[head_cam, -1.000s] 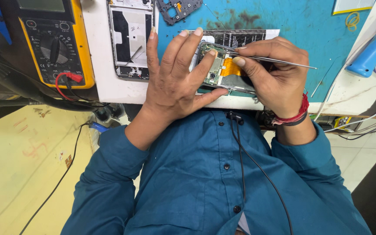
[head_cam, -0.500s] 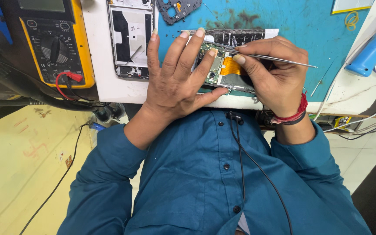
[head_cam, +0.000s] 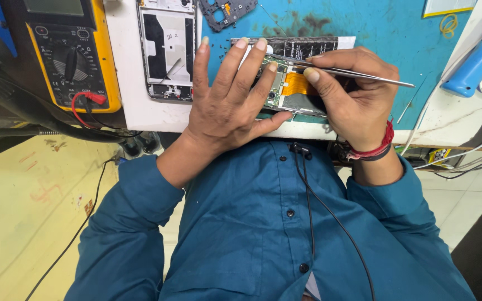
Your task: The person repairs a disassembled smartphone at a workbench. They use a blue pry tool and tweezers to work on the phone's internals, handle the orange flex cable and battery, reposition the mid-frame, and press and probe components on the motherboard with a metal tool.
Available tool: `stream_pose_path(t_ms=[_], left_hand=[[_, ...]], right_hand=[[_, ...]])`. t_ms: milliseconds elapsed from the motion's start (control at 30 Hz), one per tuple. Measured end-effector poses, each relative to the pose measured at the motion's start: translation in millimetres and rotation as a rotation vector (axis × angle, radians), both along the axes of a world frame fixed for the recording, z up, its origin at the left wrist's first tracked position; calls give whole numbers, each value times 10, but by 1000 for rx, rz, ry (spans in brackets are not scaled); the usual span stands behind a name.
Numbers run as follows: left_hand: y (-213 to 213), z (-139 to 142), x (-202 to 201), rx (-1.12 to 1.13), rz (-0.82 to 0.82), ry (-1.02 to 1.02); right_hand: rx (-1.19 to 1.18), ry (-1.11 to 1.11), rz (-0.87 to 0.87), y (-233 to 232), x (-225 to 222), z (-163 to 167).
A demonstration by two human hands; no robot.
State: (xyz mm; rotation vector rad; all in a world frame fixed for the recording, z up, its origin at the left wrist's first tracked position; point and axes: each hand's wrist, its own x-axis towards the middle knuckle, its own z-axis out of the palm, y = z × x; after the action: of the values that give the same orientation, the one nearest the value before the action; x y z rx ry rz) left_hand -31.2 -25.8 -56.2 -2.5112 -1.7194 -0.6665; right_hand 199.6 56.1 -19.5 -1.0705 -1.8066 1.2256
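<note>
An opened phone (head_cam: 291, 92) with a green board and an orange flex strip lies on the blue mat (head_cam: 375, 33). My left hand (head_cam: 227, 103) rests flat on its left side, fingers spread, pinning it down. My right hand (head_cam: 352, 95) pinches metal tweezers (head_cam: 358, 74), whose tips point left onto the board near the top of the phone.
A yellow multimeter (head_cam: 71, 53) with a red plug stands at the far left. A phone back shell (head_cam: 168, 50) lies beside it, a dark frame piece (head_cam: 227, 11) above. A blue tool (head_cam: 478, 58) sits at the right edge. Cables hang below the bench.
Both hands stay on the phone. The tweezers' tips have shifted slightly over the board; nothing else has moved.
</note>
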Motion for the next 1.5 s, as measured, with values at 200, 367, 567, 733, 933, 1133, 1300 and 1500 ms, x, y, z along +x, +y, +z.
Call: stream_pose_path(t_ms=[200, 367, 567, 733, 933, 1133, 1300, 1500], left_hand=[[4, 3, -2, -30, -12, -25], [22, 22, -10, -131, -33, -96], [24, 35, 5, -126, -27, -64], [15, 11, 13, -112, -17, -67], [-3, -6, 18, -108, -14, -63], [-17, -14, 7, -108, -6, -65], [-25, -27, 1, -100, 8, -64], [-21, -25, -1, -109, -8, -73]], right_hand=[[-125, 86, -47, -32, 7, -10], [13, -43, -27, -27, 28, 9], [153, -126, 3, -25, 6, 11], [176, -135, -2, -32, -1, 9], [184, -137, -6, -30, -1, -1], [171, -139, -10, -30, 10, 2], [177, -135, -12, -29, 17, -6], [170, -127, -5, -25, 32, -6]])
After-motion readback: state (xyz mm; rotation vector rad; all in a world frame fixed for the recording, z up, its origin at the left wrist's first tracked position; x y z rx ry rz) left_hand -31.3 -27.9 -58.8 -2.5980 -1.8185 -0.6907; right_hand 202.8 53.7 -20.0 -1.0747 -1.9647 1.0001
